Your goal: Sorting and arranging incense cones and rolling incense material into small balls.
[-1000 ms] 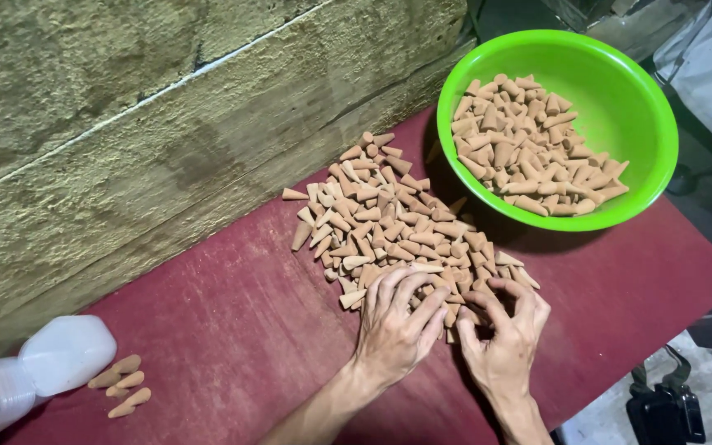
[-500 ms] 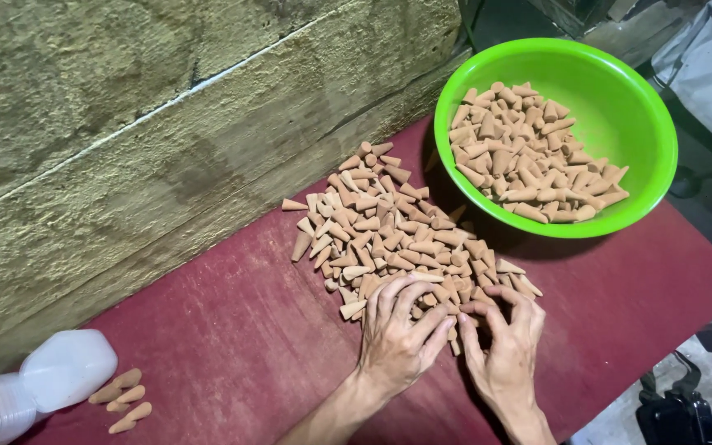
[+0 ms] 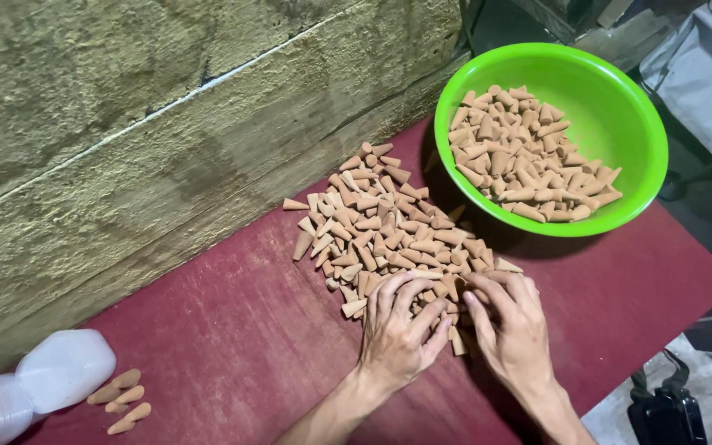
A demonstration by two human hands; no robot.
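Hands first, head view: my left hand [image 3: 397, 334] and right hand [image 3: 514, 328] lie side by side, fingers curled loosely over the near edge of the heap of small tan clay-like cones [image 3: 389, 231] on the dark red bench [image 3: 232, 330]. I judge it mid-gathering; a firmer scoop seems due. Since a second ago, both hands have crept slightly forward.

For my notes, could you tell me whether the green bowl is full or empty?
Partly full: the green bowl holds a layer of brown cones, well below its rim.
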